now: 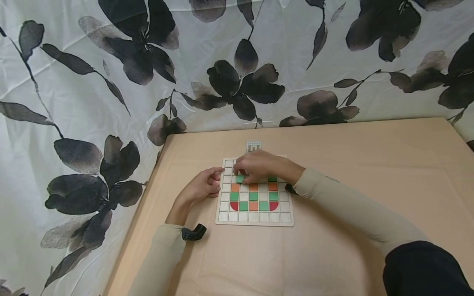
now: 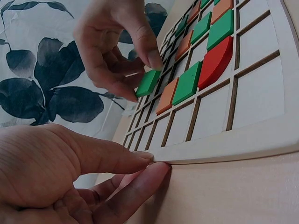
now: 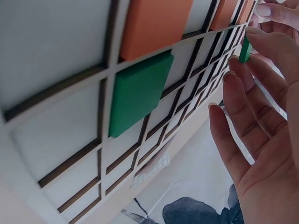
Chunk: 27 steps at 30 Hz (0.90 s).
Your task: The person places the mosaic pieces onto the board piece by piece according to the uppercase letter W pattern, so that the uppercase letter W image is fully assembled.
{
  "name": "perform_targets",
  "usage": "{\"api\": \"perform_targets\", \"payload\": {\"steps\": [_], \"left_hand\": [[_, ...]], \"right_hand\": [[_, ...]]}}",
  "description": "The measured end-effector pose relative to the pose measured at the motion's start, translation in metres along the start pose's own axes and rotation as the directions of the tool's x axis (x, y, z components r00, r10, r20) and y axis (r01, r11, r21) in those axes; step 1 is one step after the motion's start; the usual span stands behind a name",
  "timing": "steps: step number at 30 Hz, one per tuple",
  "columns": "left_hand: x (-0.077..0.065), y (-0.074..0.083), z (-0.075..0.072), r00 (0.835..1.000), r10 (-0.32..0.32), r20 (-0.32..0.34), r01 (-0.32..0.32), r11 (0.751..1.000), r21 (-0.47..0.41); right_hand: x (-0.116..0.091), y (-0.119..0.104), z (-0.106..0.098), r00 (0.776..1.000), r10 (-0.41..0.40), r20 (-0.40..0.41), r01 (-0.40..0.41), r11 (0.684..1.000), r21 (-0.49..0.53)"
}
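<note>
A white grid board (image 1: 224,216) lies on the table, with green, orange and red tiles set in some cells. My right hand (image 1: 261,165) pinches a green square tile (image 2: 148,84) between thumb and fingertips, tilted above cells on the board's left side. At the left edge of the board, my left hand (image 1: 201,185) pinches the rim, thumb on top and index finger against the side. Two rounded red tiles, one of them this red tile (image 1: 273,205), end the lowest filled row. In the right wrist view, a green tile (image 3: 140,93) sits beside an orange tile (image 3: 156,28).
Behind the board lies a small card (image 1: 254,144) with a printed grid, partly covered by the right hand. The wooden table (image 1: 333,255) extends around the board. A white cloth (image 1: 303,24) with dark flowers hangs beyond the table's back and left edges.
</note>
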<state>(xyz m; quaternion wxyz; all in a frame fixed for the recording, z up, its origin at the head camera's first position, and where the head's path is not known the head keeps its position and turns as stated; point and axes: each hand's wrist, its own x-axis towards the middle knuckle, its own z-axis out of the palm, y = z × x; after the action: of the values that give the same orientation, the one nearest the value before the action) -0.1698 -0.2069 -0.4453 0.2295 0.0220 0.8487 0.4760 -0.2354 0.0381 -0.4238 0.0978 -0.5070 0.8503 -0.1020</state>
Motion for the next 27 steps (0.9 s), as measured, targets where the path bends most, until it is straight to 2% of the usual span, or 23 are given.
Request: {"api": "perform_targets", "payload": {"steps": [6,11,19,27], "left_hand": [[0.0,-0.001,0.0,1.0,-0.007,0.0,0.007,1.0,0.0],[0.001,-0.001,0.0,1.0,-0.01,-0.001,0.01,1.0,-0.008],[0.0,0.0,0.0,1.0,-0.006,0.004,0.006,1.0,-0.002],[0.0,0.001,0.001,1.0,-0.014,-0.009,0.014,1.0,0.005]], "right_hand": [[0.007,-0.003,0.001,1.0,0.022,0.021,-0.021,0.999,-0.029],[0.011,-0.005,0.004,1.0,0.008,0.023,-0.007,0.999,-0.041],[0.014,-0.004,0.009,1.0,-0.014,0.01,0.014,0.997,-0.075],[0.015,-0.003,0.011,1.0,0.004,-0.006,-0.004,0.998,-0.066]]}}
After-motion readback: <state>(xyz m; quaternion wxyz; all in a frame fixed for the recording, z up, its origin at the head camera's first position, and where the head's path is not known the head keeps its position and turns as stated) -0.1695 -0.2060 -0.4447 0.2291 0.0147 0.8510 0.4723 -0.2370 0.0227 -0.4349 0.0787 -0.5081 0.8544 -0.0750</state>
